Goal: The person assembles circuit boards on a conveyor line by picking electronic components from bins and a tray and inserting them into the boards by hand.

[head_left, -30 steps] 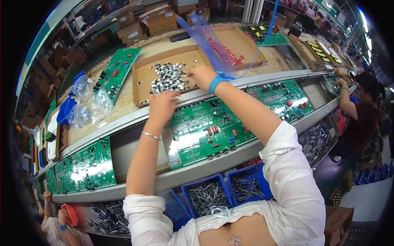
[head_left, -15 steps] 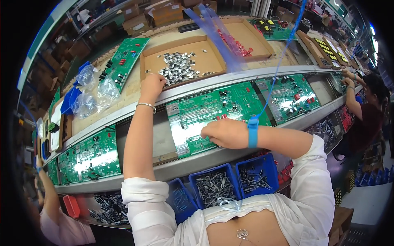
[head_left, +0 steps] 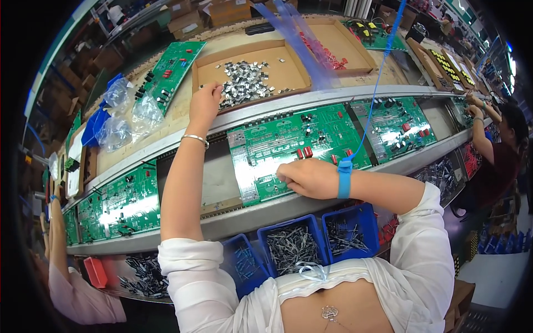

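Worktable (head_left: 180, 106): purple film (head_left: 311, 50) over tray (head_left: 344, 41); cord (head_left: 395, 28) near right hand (head_left: 310, 178).

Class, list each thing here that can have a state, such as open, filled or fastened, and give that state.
Left hand: fingers curled, at the parts tray's near left corner
Right hand: fingers bent, over the circuit board; contact unclear
Circuit board: lying flat, partly fitted with components
Parts tray: open, holding a heap
Right blue bin: open, partly filled
Blue wrist strap: fastened, cord attached
Plastic bags: crumpled
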A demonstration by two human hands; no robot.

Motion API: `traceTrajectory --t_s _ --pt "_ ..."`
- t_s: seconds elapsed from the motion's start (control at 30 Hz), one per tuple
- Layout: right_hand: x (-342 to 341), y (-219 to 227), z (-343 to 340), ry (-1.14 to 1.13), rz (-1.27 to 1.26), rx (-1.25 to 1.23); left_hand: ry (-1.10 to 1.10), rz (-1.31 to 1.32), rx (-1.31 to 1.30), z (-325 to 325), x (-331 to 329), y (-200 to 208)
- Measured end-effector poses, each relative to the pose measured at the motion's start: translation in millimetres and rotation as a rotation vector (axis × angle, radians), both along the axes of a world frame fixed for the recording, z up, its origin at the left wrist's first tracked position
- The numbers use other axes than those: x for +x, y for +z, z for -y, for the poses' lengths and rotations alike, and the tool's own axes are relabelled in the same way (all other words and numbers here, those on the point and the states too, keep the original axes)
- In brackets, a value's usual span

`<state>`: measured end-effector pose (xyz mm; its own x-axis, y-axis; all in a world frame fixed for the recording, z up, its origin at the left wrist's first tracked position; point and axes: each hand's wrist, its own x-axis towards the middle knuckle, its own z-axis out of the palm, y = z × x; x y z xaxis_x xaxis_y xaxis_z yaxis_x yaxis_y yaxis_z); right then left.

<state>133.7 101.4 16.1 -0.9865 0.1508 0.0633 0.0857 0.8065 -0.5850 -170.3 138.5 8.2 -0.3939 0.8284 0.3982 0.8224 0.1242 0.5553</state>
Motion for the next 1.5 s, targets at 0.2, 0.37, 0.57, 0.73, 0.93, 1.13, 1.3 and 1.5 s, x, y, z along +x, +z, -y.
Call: traceTrajectory --t_s 0.2,0.37,0.57,0.73,0.93,1.13,1.3,1.5 --pt "-2.4 0.9 8.5 0.025 -0.03 0.093 -0.232 -0.078 0.12 39.8 21.6 11.8" --pt "5.1 16.2 2.8 0.073 0.127 0.012 -0.452 -0.033 -0.126 116.3 71.5 33.5" --pt "-43.8 54.3 -80.8 -0.134 -0.183 0.222 -0.507 -0.047 -0.203 181.9 113.6 30.8" --pt "-90.1 22.6 -179.7 -0.465 0.143 0.439 -0.471 -0.004 -0.166 179.4 137.3 14.2" --pt "-118.3 2.2 -176.2 -0.439 0.342 0.505 -0.504 -0.092 -0.172 176.6 146.6 3.8" --pt "-110.5 0.2 -181.9 -0.504 0.325 0.391 -0.5 -0.116 -0.174 170.6 146.2 1.0" --pt "-84.6 3.5 -178.8 -0.534 -0.063 0.258 -0.492 -0.115 -0.156 166.5 145.5 -5.8" --pt "-64.5 16.3 -142.1 -0.415 -0.152 0.194 -0.49 -0.147 -0.176 172.0 145.2 -7.1"
